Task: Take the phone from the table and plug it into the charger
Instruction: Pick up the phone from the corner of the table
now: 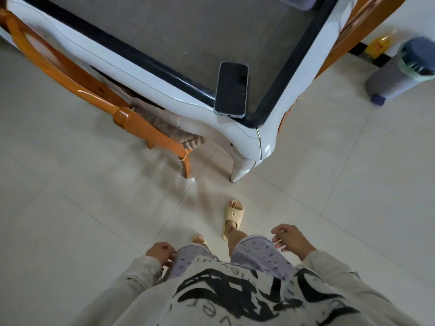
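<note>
A dark phone (231, 89) lies screen up near the corner of a white table (235, 132) with a grey glass top. Both of my hands hang low beside my legs, far from the phone. My left hand (161, 252) has its fingers loosely curled and holds nothing. My right hand (288, 237) holds nothing, its fingers apart. No charger is in view.
An orange wooden chair (131, 118) is tucked under the table on the left. Another orange chair (362, 27) stands at the right. A grey pedal bin (400, 71) with a bag sits on the floor at the far right. Pale tiled floor (70, 208) lies all around.
</note>
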